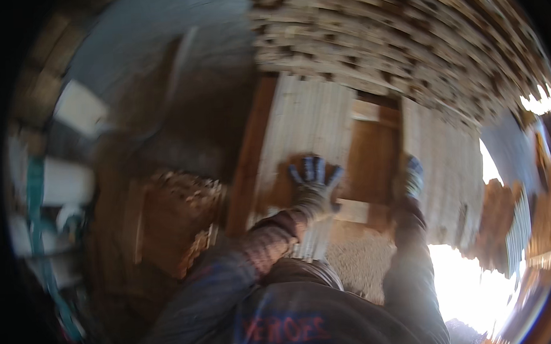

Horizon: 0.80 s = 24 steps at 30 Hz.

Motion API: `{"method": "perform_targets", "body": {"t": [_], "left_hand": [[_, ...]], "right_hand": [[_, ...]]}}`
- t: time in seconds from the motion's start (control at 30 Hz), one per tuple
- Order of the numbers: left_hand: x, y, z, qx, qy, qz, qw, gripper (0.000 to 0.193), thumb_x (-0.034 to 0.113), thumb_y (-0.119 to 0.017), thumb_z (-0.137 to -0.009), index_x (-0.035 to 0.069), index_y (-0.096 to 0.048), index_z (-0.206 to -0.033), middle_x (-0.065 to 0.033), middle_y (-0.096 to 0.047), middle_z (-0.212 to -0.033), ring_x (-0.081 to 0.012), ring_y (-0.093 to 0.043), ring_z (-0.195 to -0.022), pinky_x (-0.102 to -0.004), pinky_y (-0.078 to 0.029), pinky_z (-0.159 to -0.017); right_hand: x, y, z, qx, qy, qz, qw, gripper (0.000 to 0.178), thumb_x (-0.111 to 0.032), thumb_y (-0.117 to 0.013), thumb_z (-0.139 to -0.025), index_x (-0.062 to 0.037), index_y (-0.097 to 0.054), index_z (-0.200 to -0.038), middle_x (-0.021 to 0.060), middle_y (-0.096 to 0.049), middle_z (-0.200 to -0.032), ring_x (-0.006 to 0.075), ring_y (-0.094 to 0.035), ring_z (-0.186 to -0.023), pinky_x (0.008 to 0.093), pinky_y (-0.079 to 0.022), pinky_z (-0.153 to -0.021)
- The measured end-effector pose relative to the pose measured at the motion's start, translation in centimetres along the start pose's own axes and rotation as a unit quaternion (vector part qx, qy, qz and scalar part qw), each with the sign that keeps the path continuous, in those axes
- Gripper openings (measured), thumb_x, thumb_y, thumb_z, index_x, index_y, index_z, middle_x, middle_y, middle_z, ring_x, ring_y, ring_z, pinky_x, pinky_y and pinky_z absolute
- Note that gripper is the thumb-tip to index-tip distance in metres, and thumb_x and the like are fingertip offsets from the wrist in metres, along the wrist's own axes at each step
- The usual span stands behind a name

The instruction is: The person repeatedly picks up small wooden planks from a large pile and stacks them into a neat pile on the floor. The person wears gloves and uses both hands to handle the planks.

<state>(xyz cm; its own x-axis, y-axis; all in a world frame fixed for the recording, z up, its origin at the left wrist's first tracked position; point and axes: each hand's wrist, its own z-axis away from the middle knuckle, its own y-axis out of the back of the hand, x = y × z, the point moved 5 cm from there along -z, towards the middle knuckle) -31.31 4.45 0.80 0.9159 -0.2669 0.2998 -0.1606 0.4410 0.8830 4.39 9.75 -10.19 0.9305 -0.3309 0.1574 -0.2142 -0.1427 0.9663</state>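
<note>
My left hand (313,186), in a pale glove with blue on its fingers, lies with fingers spread on a row of pale wooden slats (307,112). To the right, my gloved right hand (413,179) rests against the left edge of a second row of slats (444,171). Its fingers look stretched forward, partly blurred. Between the two rows, a brown wooden surface (373,158) shows, with a paler crosspiece (353,210) at its near end. Neither hand is visibly lifting anything.
A tall stack of wooden slats (368,39) rises beyond both rows. At the left stand a brown box-like pile with wood scraps (179,219) and a white container (67,181). More upright wood pieces (499,217) are at the right, beside bright light.
</note>
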Motion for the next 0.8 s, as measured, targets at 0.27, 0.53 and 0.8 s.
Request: {"method": "perform_targets", "body": {"t": [0.27, 0.53, 0.8], "left_hand": [[-1.6, -0.3, 1.9, 0.004, -0.018, 0.054, 0.998, 0.11, 0.079, -0.065, -0.081, 0.027, -0.019, -0.167, -0.0293, -0.002, -0.171, -0.0538, 0.005, -0.156, -0.0846, 0.002, -0.11], [-0.8, -0.6, 0.6, 0.0, 0.033, 0.039, 0.999, 0.128, 0.089, -0.068, -0.067, 0.024, -0.021, -0.167, -0.026, -0.001, -0.172, -0.049, 0.01, -0.157, -0.0796, 0.008, -0.113], [0.3, -0.1, -0.2, -0.067, 0.073, -0.026, 0.995, 0.131, 0.094, -0.06, -0.069, 0.026, -0.009, -0.168, -0.0238, 0.007, -0.172, -0.0481, 0.019, -0.156, -0.0787, 0.016, -0.111]], "right_hand": [[-9.0, 3.2, 9.2, -0.193, -0.067, -0.732, 0.65, 0.009, -0.007, -0.062, -0.101, -0.0048, -0.066, -0.109, 0.0007, -0.06, -0.09, 0.0129, -0.054, -0.075, 0.0291, -0.051, -0.064], [-4.9, 6.4, 2.7, -0.074, -0.031, -0.106, 0.991, 0.088, -0.048, -0.078, -0.087, -0.0052, -0.04, -0.154, 0.025, -0.043, -0.153, 0.0347, -0.045, -0.141, 0.0469, -0.038, -0.115], [4.2, 4.0, 0.3, -0.204, -0.143, -0.052, 0.967, 0.072, -0.027, -0.073, -0.089, -0.0078, -0.038, -0.149, 0.0203, -0.068, -0.118, 0.0386, -0.07, -0.105, 0.0491, -0.059, -0.087]]}}
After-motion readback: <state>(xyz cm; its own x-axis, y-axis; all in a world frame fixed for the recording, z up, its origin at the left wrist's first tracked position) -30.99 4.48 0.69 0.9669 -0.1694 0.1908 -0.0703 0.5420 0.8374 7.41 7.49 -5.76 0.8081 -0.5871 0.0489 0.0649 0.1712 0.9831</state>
